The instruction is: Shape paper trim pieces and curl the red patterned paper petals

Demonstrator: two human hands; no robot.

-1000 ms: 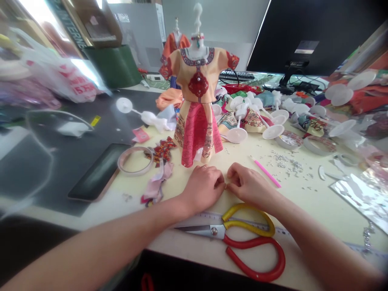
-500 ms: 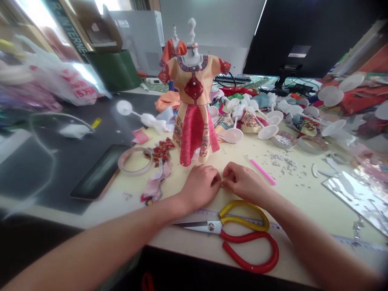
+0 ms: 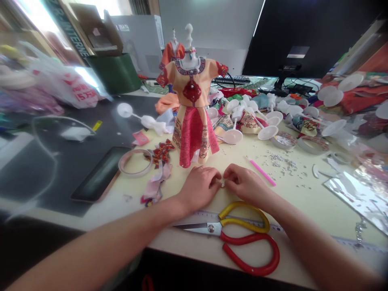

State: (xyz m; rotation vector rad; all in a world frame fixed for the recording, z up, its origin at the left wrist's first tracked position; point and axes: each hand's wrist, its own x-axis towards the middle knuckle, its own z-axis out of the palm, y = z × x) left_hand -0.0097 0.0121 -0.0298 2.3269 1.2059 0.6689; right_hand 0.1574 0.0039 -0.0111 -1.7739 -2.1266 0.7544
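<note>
My left hand (image 3: 202, 185) and my right hand (image 3: 242, 182) meet low over the pale tabletop, each with its fingers pinched. Between the fingertips shows a tiny pale bit, too small for me to name. Just behind them stands a miniature dress (image 3: 194, 105) in peach and red on a small white dress form. Scissors (image 3: 214, 228) with one yellow and one red handle lie in front of my hands, on top of a clear ruler (image 3: 275, 227). A pink stick (image 3: 262, 172) rests right of my right hand.
Fabric scraps (image 3: 157, 180), a tape roll (image 3: 135, 162) and a phone (image 3: 98, 174) lie to the left. Small silvery pieces (image 3: 280, 161) are scattered at right. White doll stands (image 3: 233, 136) with cloth pile up behind, before a monitor (image 3: 306, 40).
My hands stay pinched together in nearly the same place, with a slight shift of the fingers. The whole view has tipped a little.
</note>
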